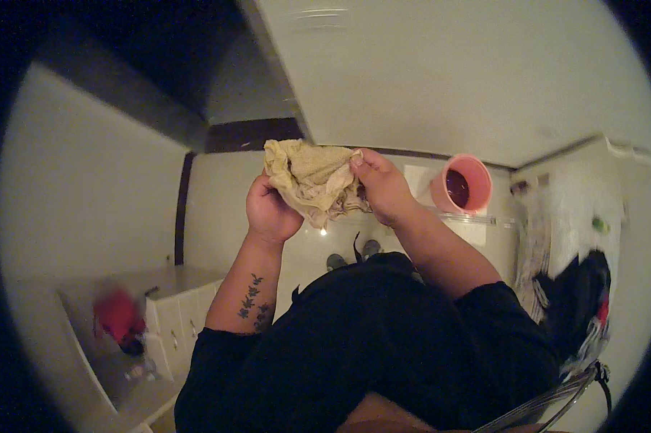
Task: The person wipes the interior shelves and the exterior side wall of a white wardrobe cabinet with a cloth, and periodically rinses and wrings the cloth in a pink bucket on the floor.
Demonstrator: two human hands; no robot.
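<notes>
A crumpled, yellowish cloth (325, 176) with a towel-like weave is held up between both hands, above the floor. On its left side my left hand (271, 211) grips it from below, the fingers hidden behind the fabric. At the upper right corner my right hand (382, 184) pinches the cloth between thumb and fingers. Dark stains show along the lower folds. To the right of my right hand, a pink bucket (438, 189) stands on the floor with dark liquid (457, 187) inside.
Pale tiles cover the floor (222, 200), with dark skirting (182, 211) along the walls. White cabinets (179, 325) and a mirror (82, 373) are at lower left. At right, dark clothing (574, 292) lies on a light-coloured surface (571, 216). An open doorway (249, 97) lies ahead left.
</notes>
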